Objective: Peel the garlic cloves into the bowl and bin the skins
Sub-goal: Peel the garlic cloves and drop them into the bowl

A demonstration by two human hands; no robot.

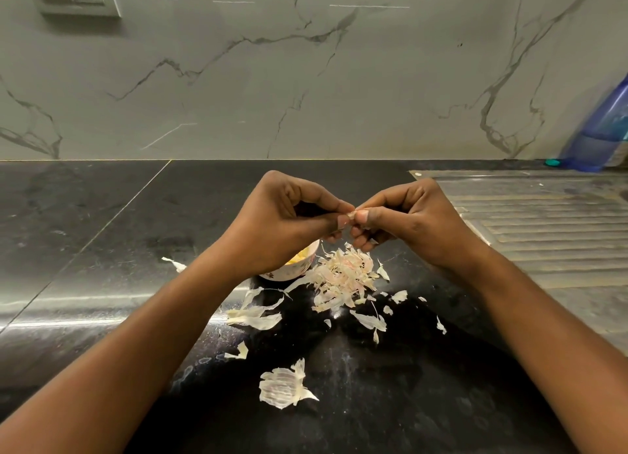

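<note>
The left hand [289, 222] and right hand [411, 222] meet mid-scene, their fingers pinching one garlic clove [351, 215] above the skins [343, 280] heaped on the black counter [102, 249]. The bowl [292, 271] sits just left, half hidden under the left hand.

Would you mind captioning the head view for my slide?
Left hand and right hand pinch a garlic clove above the skin pile, beside the bowl on the dark counter.

Nothing legible here: the red marks on the bowl [299, 266] are too small to read, and the blue bottle [601, 137] at the desk's [102, 249] far right corner is blurred.
</note>
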